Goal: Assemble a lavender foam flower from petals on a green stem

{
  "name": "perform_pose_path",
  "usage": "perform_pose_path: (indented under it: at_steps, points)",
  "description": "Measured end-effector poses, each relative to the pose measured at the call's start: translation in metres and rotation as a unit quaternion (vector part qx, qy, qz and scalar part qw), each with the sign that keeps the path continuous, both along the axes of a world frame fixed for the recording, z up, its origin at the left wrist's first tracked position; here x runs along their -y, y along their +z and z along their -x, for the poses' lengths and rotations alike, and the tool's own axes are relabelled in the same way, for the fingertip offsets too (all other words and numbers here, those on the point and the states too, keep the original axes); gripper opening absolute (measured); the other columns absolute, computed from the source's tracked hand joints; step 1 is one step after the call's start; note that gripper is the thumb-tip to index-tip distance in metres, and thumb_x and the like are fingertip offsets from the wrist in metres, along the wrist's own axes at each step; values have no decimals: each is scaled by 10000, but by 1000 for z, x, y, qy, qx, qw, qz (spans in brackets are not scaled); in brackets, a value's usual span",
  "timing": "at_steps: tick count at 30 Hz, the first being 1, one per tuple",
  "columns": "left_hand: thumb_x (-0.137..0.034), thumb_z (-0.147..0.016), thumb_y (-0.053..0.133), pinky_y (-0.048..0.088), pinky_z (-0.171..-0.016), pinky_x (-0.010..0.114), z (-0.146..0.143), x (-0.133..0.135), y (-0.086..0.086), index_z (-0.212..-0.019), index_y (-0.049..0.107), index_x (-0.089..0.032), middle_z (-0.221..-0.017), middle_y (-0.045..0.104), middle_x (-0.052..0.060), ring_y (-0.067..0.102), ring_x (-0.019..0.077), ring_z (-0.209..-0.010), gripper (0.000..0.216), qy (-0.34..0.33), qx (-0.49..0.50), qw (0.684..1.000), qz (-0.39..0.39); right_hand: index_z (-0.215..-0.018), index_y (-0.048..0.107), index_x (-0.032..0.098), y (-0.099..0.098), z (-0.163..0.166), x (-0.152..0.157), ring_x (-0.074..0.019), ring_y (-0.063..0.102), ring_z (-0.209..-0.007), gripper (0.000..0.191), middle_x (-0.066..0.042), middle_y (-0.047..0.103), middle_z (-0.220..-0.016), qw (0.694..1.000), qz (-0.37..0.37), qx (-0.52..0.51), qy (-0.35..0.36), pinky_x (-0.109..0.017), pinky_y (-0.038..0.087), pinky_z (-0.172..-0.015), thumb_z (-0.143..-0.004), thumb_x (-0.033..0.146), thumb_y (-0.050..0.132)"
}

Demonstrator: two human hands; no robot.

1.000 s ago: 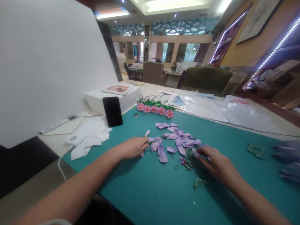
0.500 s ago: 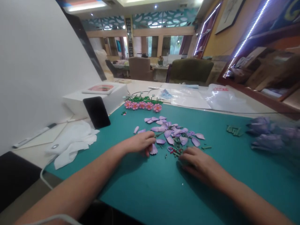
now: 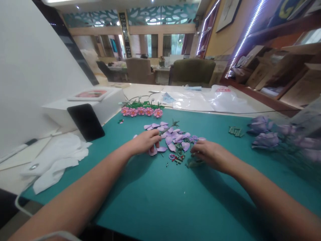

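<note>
My left hand (image 3: 147, 142) is closed around a thin green flower stem (image 3: 164, 131). The stem's leafy tip points up and right over a pile of lilac petal pieces (image 3: 169, 139). On the pile's right side, my right hand (image 3: 209, 152) has its fingers curled together low over the mat. Whatever is between those fingertips is hidden. Small green and red parts (image 3: 178, 159) lie just left of my right hand, with a lilac wheel-shaped piece (image 3: 172, 156) among them. Another group of lilac round pieces (image 3: 193, 139) sits just beyond the fingers.
A green mat (image 3: 150, 197) covers the table. Pink flowers (image 3: 141, 111) lie at its back edge. A black phone (image 3: 85, 122) leans against a white box (image 3: 110, 98); white cloth (image 3: 60, 155) lies nearby. On the right are green pieces (image 3: 235, 131) and lilac roses (image 3: 265, 139).
The camera view has shifted right. My left hand has tilted the stem upward. My right hand has moved away over the mat, to the right edge of the pile.
</note>
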State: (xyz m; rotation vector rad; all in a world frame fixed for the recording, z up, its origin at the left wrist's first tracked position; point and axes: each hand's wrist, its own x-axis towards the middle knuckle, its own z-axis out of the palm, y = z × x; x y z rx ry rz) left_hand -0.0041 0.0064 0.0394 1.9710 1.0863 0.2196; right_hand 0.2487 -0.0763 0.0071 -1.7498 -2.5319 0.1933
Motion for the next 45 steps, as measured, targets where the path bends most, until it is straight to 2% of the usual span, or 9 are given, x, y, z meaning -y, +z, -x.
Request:
perform_pose_path:
  at_steps: [5, 14, 22, 28, 32, 35, 40, 42, 45]
  points:
    - [-409, -822, 409, 372, -462, 230, -15, 3, 4, -745, 487, -189, -672, 543, -15, 468, 108, -498, 246, -25, 32, 998, -50, -963, 681, 237, 17, 13, -19, -167, 608, -811, 226, -36, 697, -952, 999, -22, -27, -26, -242, 381, -666, -895, 215, 467]
    - [-473, -826, 365, 371, -494, 243, -9, 4, -14, -785, 523, -191, -560, 510, -34, 461, 123, -467, 326, 25, 46, 998, -35, -934, 694, 223, 3, -5, -27, -180, 632, -835, 220, -39, 721, -932, 987, -53, -53, -142, -242, 395, -677, -877, 226, 481]
    - [-449, -834, 347, 386, -530, 246, -6, -5, -23, -773, 520, -205, -618, 574, -21, 509, 135, -517, 305, 17, 9, 998, -53, -883, 713, 249, 16, 2, -21, -145, 635, -793, 238, -1, 724, -939, 991, 39, -67, -111, -207, 410, -632, -826, 155, 502]
    - [-441, -841, 338, 382, -547, 248, -6, -6, -23, -711, 484, -208, -644, 587, -14, 517, 139, -547, 304, 15, -12, 998, -56, -1013, 703, 245, 1, -16, -30, -204, 632, -921, 295, -49, 708, -1010, 984, -40, -48, -164, -273, 439, -746, -870, 176, 454]
    - [-442, -843, 335, 381, -560, 252, -7, -4, -20, -708, 479, -210, -627, 574, -14, 516, 147, -562, 305, 14, -17, 998, -64, -1104, 678, 233, -14, -6, -32, -198, 608, -897, 344, -78, 680, -1008, 992, -44, -69, -94, -284, 435, -748, -900, 158, 411]
    - [-443, -845, 334, 376, -556, 254, -7, -3, -19, -692, 478, -209, -618, 571, -8, 519, 154, -571, 314, 14, -23, 998, -57, -1168, 645, 247, -24, 10, -28, -189, 571, -847, 400, -88, 642, -964, 997, -52, -46, -39, -273, 405, -708, -866, 85, 439]
    - [-439, -849, 335, 362, -542, 255, -6, -4, -21, -674, 476, -211, -613, 568, -2, 512, 161, -576, 320, 1, -15, 998, -62, -1074, 669, 235, -17, 13, -22, -176, 539, -804, 368, -76, 623, -918, 1000, 11, -2, -1, -264, 373, -682, -838, 46, 460]
    - [-441, -846, 343, 366, -548, 256, -5, -5, -22, -679, 479, -211, -625, 577, 0, 518, 163, -584, 315, 7, -11, 998, -59, -1024, 685, 235, -10, 5, -23, -182, 554, -831, 344, -69, 635, -928, 999, 31, -13, -22, -265, 379, -690, -868, 72, 425]
    - [-446, -844, 348, 372, -558, 259, -5, -6, -22, -684, 480, -209, -642, 585, 2, 524, 163, -590, 315, 13, -6, 999, -52, -1048, 689, 243, -6, -9, -29, -191, 574, -900, 349, -67, 650, -997, 994, 9, -32, -106, -263, 392, -724, -895, 115, 403]
